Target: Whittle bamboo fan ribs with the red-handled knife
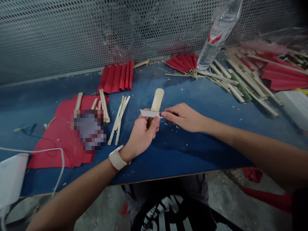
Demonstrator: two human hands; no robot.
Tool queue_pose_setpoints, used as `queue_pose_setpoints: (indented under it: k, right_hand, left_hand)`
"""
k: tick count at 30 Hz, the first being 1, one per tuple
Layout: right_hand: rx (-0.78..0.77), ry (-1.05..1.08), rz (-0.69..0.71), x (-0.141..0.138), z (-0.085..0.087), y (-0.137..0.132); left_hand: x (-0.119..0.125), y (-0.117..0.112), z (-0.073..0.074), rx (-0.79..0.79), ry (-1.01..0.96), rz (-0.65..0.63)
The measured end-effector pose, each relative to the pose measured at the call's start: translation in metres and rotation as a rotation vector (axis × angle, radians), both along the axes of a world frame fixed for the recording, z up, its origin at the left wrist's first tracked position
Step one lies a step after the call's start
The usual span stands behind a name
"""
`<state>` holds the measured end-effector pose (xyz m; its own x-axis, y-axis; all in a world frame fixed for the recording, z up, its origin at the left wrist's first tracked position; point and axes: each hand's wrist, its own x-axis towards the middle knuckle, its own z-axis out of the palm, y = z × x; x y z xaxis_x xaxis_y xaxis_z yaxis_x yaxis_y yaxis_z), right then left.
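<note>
My left hand (145, 133) is closed round the lower part of a flat pale bamboo piece (158, 98), whose rounded end points away from me. Across that piece lies a knife blade (149, 113) with a slanted tip pointing left. My right hand (181, 117) grips the knife at its right end; the handle is mostly hidden by the fingers. Small pale shavings (177, 126) are scattered on the blue table below. Left of my hands lie a few thin bamboo strips (118, 120), crossed over one another.
Red paper sheets (60, 128) lie at left under bamboo pieces and a blurred-out object (91, 131). Pleated red paper (116, 77) and a red fan (184, 62) stand by the mesh panel (84, 38). A water bottle (216, 38) and bamboo sticks (247, 78) are at right, a white adapter (13, 179) front left.
</note>
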<state>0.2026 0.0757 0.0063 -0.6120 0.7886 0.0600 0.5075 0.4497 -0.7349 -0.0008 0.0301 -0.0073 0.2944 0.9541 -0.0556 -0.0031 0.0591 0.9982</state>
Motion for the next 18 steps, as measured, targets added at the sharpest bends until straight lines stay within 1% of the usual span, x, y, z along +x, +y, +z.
queue_pose_setpoints:
  k: [4,7,13,18]
  right_hand:
    - [-0.046,0.022,0.012,0.0013,-0.0008,0.0018]
    - [-0.080,0.047,0.032,0.0021,-0.0004,0.0026]
    - [-0.094,-0.002,0.035,0.0018,0.0008,0.0021]
    - [-0.075,-0.047,-0.011,-0.0004,0.0014,0.0002]
  left_hand:
    - [-0.0031,0.0019,-0.0058,0.073,0.089,-0.008]
    - [-0.0034,0.0032,-0.0082,0.069,0.082,-0.031]
    - [-0.0040,0.0043,-0.0087,0.061,0.077,-0.080]
    - [-0.0030,0.0034,-0.0083,0.032,0.065,-0.050]
